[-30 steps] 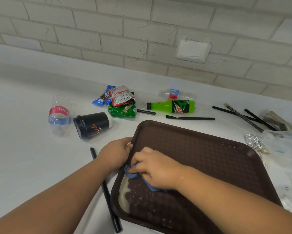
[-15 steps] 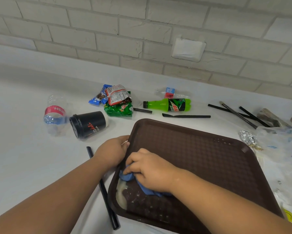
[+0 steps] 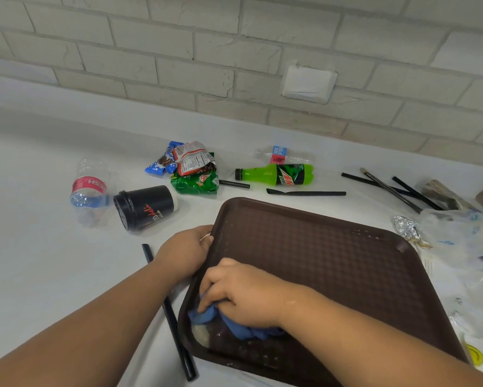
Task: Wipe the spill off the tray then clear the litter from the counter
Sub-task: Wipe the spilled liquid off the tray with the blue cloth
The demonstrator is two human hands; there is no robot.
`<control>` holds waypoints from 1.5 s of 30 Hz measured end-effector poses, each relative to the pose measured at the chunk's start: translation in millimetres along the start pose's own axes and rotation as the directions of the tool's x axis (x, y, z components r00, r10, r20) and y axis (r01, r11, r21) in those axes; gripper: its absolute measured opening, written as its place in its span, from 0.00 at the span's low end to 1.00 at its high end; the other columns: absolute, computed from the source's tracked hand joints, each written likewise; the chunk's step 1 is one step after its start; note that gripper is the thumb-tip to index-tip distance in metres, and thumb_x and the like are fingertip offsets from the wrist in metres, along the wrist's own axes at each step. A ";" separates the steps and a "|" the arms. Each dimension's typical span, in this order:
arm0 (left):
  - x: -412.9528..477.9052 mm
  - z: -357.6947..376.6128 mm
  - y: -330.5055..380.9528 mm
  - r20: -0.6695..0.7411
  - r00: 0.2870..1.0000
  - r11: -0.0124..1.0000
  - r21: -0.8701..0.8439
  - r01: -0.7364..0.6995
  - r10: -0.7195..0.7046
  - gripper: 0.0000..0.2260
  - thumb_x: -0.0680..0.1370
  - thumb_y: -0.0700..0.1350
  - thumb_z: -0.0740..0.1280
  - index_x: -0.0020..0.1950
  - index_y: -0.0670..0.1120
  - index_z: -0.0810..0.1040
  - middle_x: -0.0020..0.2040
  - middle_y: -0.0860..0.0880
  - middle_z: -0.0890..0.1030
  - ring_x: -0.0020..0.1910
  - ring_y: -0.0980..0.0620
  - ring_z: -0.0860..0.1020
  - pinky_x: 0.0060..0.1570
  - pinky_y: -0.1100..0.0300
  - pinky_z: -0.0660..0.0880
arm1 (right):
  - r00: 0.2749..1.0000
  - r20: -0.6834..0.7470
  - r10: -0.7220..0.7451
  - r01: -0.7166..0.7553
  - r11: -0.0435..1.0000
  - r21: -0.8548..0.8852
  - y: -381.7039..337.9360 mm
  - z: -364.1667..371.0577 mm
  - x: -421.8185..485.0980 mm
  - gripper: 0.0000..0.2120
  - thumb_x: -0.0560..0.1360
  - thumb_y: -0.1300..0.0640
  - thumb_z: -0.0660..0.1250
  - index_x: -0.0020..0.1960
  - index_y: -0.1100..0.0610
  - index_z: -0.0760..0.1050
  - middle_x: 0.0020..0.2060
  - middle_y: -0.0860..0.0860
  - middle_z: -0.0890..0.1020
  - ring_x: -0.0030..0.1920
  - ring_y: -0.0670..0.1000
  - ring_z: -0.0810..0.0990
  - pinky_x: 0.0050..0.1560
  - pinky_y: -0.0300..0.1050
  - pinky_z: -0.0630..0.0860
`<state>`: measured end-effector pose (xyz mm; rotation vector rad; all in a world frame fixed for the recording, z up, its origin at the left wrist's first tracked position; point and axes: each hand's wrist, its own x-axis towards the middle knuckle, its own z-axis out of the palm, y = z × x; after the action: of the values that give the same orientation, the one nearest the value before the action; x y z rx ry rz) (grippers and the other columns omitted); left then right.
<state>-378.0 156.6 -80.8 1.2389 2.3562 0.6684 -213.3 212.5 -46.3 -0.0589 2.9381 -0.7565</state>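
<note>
Cloth [image 3: 207, 317] under right hand [image 3: 243, 294]; left hand [image 3: 183, 252] grips tray [image 3: 318, 261].

The green soda bottle [image 3: 275, 174] carries the Mtn Dew logo on its dark label. The clear water bottle [image 3: 89, 192] has a red band with white letters "ESH" (upside down, the rest wrapped out of sight). The flattened clear bottle [image 3: 279, 154] shows "RE" over "FR" on a blue and red label. The black cup [image 3: 147, 206] bears red script, too small to read

Brown tray [image 3: 332, 261] (waffle-textured); blue cloth [image 3: 207, 317]; green bottle [image 3: 274, 174].
</note>
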 end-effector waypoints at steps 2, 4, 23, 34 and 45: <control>-0.5 0.1 0.2 0.004 1.000 1.000 -0.006 0.004 -0.004 0.15 0.82 0.49 0.55 0.67 0.59 0.71 0.59 0.50 0.81 0.57 0.48 0.77 0.57 0.54 0.73 | 0.999 -0.044 -0.009 0.007 1.000 -0.031 -3.1 4.4 -0.2 0.14 0.77 0.62 0.61 0.57 0.53 0.82 0.55 0.47 0.78 0.56 0.52 0.70 0.59 0.52 0.72; -1.0 0.3 0.3 0.000 1.000 1.000 -0.007 0.002 -0.002 0.15 0.82 0.49 0.56 0.67 0.59 0.71 0.59 0.50 0.81 0.58 0.48 0.77 0.58 0.54 0.73 | 0.999 -0.002 -0.033 0.033 0.999 -0.029 -3.6 6.2 -2.0 0.15 0.76 0.62 0.61 0.56 0.52 0.82 0.54 0.46 0.78 0.56 0.51 0.70 0.58 0.53 0.72; -2.5 -1.5 3.4 -0.005 1.000 1.000 0.004 0.010 -0.010 0.16 0.82 0.49 0.55 0.69 0.58 0.71 0.60 0.49 0.80 0.60 0.47 0.76 0.58 0.55 0.72 | 0.987 0.150 -0.062 0.062 0.998 0.010 -8.1 -3.8 -12.9 0.15 0.72 0.65 0.63 0.50 0.52 0.84 0.52 0.42 0.78 0.55 0.49 0.69 0.57 0.49 0.72; -2.1 -2.0 3.4 -0.007 1.000 1.000 0.019 0.003 -0.002 0.15 0.82 0.49 0.55 0.68 0.58 0.71 0.60 0.48 0.80 0.60 0.46 0.76 0.58 0.55 0.71 | 0.994 0.095 0.059 -0.057 0.998 -0.022 -5.5 -36.4 -29.0 0.17 0.70 0.66 0.63 0.50 0.50 0.84 0.52 0.41 0.78 0.53 0.47 0.71 0.58 0.39 0.69; -1.0 -1.4 1.7 -0.002 1.000 1.000 0.022 0.003 -0.003 0.16 0.82 0.50 0.55 0.69 0.58 0.70 0.60 0.49 0.80 0.59 0.47 0.76 0.56 0.56 0.72 | 0.658 -0.545 0.519 -0.285 0.842 0.458 3.8 -91.0 -30.0 0.13 0.68 0.63 0.71 0.36 0.49 0.72 0.36 0.45 0.73 0.35 0.44 0.71 0.40 0.34 0.69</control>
<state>-377.1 156.2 -78.6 1.2440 2.3727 0.6446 -193.8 261.3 33.8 1.0934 3.1304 -1.4088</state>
